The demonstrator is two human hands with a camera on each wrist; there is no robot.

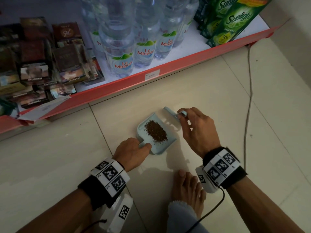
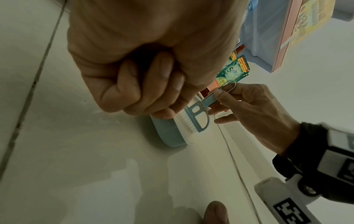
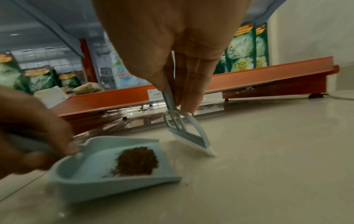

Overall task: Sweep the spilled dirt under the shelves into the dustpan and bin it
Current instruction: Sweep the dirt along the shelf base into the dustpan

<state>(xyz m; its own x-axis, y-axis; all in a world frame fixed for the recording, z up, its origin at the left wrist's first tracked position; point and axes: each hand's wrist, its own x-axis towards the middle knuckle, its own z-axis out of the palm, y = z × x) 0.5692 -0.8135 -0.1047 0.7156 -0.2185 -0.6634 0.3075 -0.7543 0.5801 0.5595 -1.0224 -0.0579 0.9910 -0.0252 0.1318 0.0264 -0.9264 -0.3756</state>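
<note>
A small light-blue dustpan (image 1: pixel 143 130) (image 3: pixel 80 174) lies on the tiled floor in front of the shelf, with a heap of brown dirt (image 1: pixel 156 132) (image 3: pixel 137 162) inside it. My left hand (image 1: pixel 133 148) (image 2: pixel 134 91) grips the dustpan's handle at its near end. My right hand (image 1: pixel 193 130) (image 3: pixel 180 75) pinches the thin handle of a small light-blue brush (image 1: pixel 170 111) (image 2: pixel 197 118) (image 3: pixel 187 134), whose white bristles touch the floor just beyond the pan's open lip. A few dark specks lie on the floor under the shelf edge (image 3: pixel 208 107).
The low orange-edged shelf (image 1: pixel 117 84) holds water bottles (image 1: pixel 121 56), green Sunlight packs (image 1: pixel 225 22) and dark cartons (image 1: pixel 42 64). A grey cable (image 1: pixel 249 98) runs along the floor on the right. My bare foot (image 1: pixel 188 187) rests near the right wrist.
</note>
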